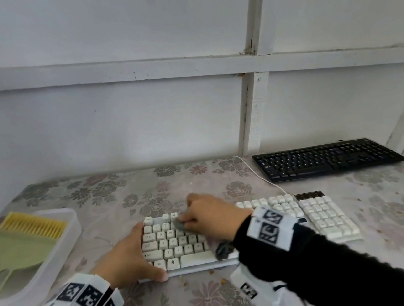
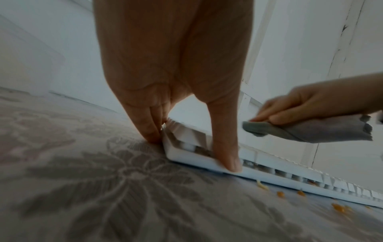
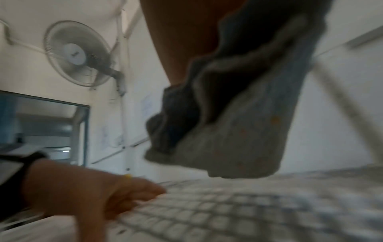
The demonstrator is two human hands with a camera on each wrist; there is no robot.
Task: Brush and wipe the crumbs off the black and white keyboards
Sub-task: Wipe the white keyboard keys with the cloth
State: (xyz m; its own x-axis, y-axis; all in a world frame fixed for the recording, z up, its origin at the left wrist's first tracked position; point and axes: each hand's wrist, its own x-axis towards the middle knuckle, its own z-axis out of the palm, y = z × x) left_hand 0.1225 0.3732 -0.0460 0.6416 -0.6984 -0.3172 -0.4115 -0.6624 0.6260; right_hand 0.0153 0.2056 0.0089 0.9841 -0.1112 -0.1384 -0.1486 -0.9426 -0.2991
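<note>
Left hand (image 1: 129,256): braces the white keyboard's (image 1: 180,244) left end, fingers straight against its side, thumb on the front edge
Right hand (image 1: 210,218): pinches a grey cloth (image 2: 306,129) over the upper-left keys
Black keyboard (image 1: 326,158): beyond the right hand, well apart
Crumbs (image 2: 339,208): on the surface (image 1: 187,304) just before the white keyboard
Brush and dustpan (image 1: 23,244): in a tray left of the left hand

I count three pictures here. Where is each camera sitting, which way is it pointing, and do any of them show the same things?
Head: worn on the head, looking forward and down at the table, both keyboards and a wall; both hands and sleeves show.
Left wrist: low, looking along the left hand, which steadies the white keyboard at its corner; crumbs lie on the table beside it.
Right wrist: under the right hand, looking at the grey cloth it holds; blurred, with a wall fan behind.
Shared: all three show the white keyboard, the cloth and the left hand.
</note>
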